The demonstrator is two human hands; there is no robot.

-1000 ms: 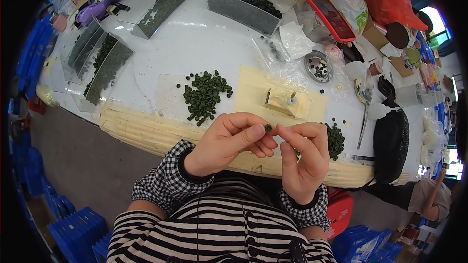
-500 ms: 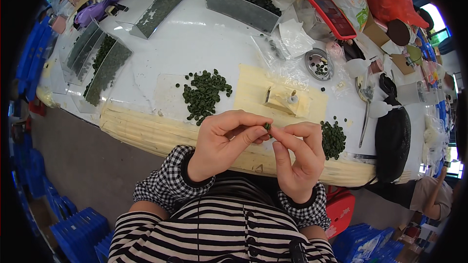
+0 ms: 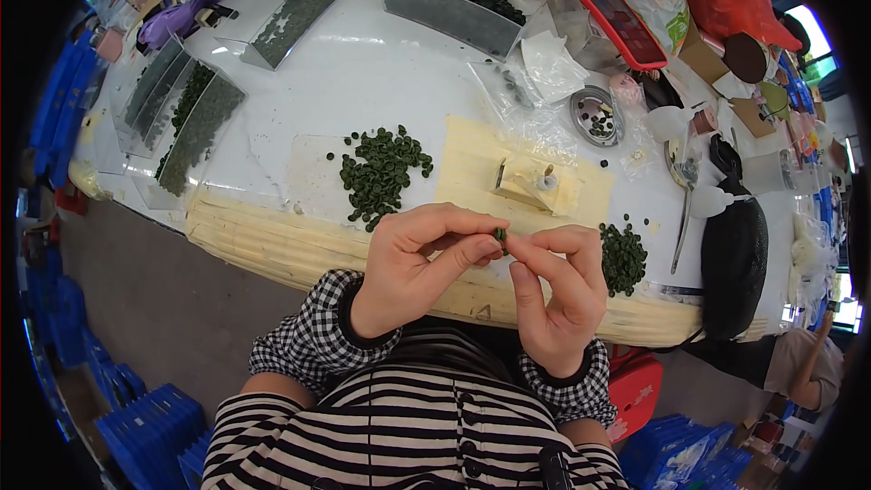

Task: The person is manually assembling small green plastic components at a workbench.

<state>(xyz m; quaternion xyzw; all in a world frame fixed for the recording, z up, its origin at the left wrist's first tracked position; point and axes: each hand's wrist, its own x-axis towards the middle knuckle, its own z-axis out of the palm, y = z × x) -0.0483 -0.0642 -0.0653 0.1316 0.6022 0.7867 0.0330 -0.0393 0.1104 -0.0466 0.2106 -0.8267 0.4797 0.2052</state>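
Head view, directions taken from the meeting fingertips as the centre of the dial: the left hand pinches a small green piece between thumb and index finger, these two closed together on it while the other fingers curl beneath. The right hand, at 4 o'clock, brings its index fingertip up to the same piece; its thumb stands a little apart below, and whether these fingers also grip the piece cannot be told. The piece thus lies at the centre, above the near edge of the white table. A large heap of like green pieces lies at 10 o'clock, and a smaller heap at 3 o'clock, near the right hand. At 1 o'clock, a tape-covered block with a short upright peg sits on a yellow sheet; farther along that line come a round metal dish and a red-cased phone. Clear trays holding green pieces stand at 10 o'clock, between 10 and 11 and close to 12. A black mesh bag rests at 3 o'clock, beyond the smaller heap. Blue crates are stacked at 8 o'clock.
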